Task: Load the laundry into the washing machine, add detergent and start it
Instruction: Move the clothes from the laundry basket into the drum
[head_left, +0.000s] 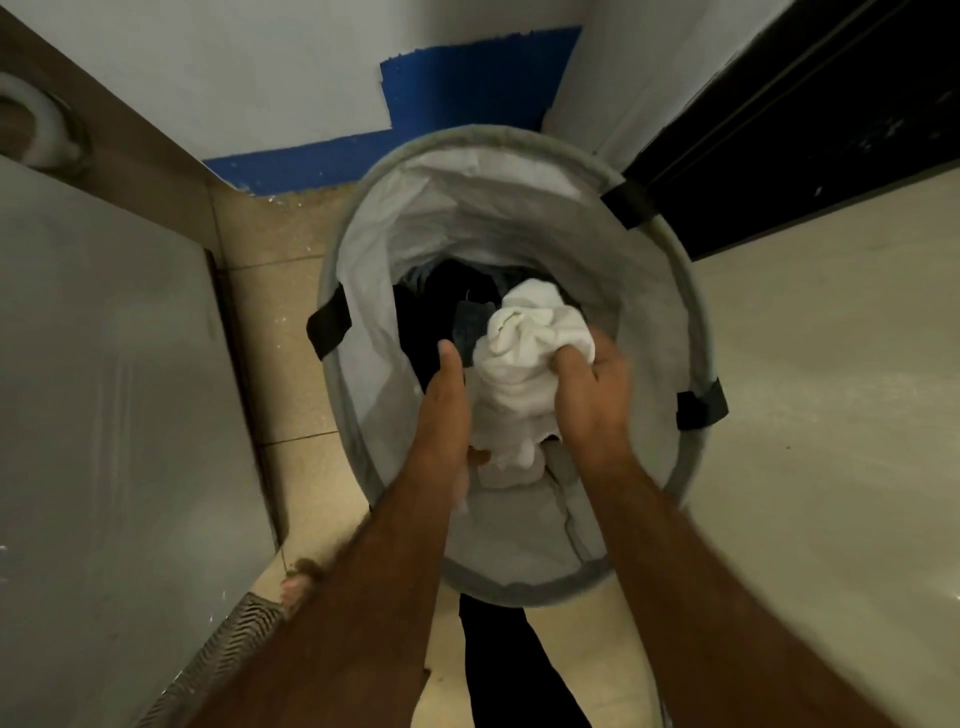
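A round grey fabric laundry basket (358, 249) with black handle straps stands on the tiled floor in front of me. Both my hands reach down into it. My right hand (587, 389) grips a bunched white cloth (519, 364) from its right side. My left hand (444, 410) holds the same cloth from the left and below, thumb pointing up. Dark clothes (441, 306) lie deeper in the basket beneath the white cloth. The washing machine's grey top (104, 389) fills the left of the view.
A white wall with a blue painted patch (467, 83) stands behind the basket. A pale surface (831, 415) and a dark panel (831, 119) close in on the right. Beige floor tiles (275, 312) run between machine and basket. A floor grate (228, 649) lies lower left.
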